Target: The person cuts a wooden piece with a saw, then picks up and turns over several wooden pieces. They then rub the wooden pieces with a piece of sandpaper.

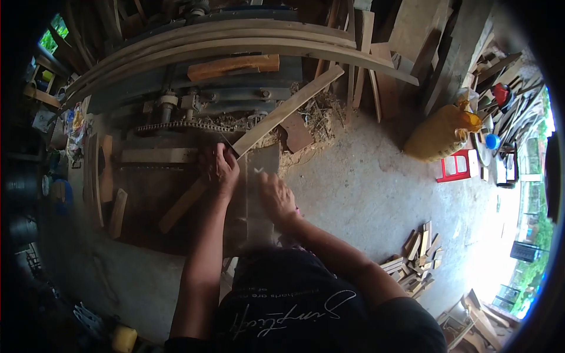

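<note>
A long wooden strip (288,109) runs diagonally over the machine, its upper end out past the far edge. My left hand (221,172) is closed around the strip at its middle. A thin, dark straight-edged tool (231,146), perhaps a square, lies across the wood at those fingers. To the right, my right hand (278,199) hovers over a flat grey surface (262,217), apart from the strip. Its fingers are curled together and slightly blurred; whatever they hold is hidden. A small white mark (259,170) shows just beyond its fingertips.
A chain (182,126) and metal fittings sit on the machine beyond my hands. Long boards (235,44) span the back, with an orange-brown block (233,66) before them. At right are a yellow sack (435,135), a red stool (458,166) and offcuts (418,256).
</note>
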{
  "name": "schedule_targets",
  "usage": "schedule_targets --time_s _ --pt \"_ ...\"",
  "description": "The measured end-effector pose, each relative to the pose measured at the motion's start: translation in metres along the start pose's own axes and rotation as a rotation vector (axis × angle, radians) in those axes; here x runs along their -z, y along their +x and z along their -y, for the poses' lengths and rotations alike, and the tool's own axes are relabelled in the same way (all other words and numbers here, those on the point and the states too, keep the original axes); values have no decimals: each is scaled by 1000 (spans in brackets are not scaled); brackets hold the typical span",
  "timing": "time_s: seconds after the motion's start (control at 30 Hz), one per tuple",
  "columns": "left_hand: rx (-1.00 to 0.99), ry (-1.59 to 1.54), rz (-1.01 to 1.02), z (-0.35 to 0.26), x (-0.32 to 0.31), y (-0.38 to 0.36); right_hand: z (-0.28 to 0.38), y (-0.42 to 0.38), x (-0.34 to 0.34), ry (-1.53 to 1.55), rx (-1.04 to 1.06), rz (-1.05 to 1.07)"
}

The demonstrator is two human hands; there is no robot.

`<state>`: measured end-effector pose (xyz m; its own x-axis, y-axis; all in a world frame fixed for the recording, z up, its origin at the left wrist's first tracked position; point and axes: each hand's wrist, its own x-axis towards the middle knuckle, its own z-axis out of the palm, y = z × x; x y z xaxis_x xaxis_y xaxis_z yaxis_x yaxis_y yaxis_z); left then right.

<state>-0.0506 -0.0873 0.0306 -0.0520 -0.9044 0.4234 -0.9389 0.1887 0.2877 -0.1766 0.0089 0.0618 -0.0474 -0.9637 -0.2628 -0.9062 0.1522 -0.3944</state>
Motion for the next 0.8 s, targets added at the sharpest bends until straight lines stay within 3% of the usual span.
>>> schedule_targets --time_s 0.03,0.13,0.27,0.4,0.47,0.57,0.67,0.7,0.8 --pt "-22 -7 11 2 0 -3 0 8 -12 -14 101 -155" --pt "2 -34 40 5 -1 -3 23 54 -10 -64 45 -23" --pt "20 -1 17 1 -1 -3 3 -2 -5 11 69 -158" --pt "-23 11 42 4 -2 -4 4 23 -19 -18 125 -197" --pt "20 28 65 0 3 -2 19 42 -10 -8 55 -94" --pt "48 52 41 0 -1 0 5 15 -22 -23 135 -246" --pt "58 106 20 -5 -3 4 0 -9 2 -91 21 -74" --pt "57 155 64 -5 1 2 0 -5 -8 -67 47 -158" --pt "73 146 130 -5 5 4 16 40 -11 -51 108 -143"
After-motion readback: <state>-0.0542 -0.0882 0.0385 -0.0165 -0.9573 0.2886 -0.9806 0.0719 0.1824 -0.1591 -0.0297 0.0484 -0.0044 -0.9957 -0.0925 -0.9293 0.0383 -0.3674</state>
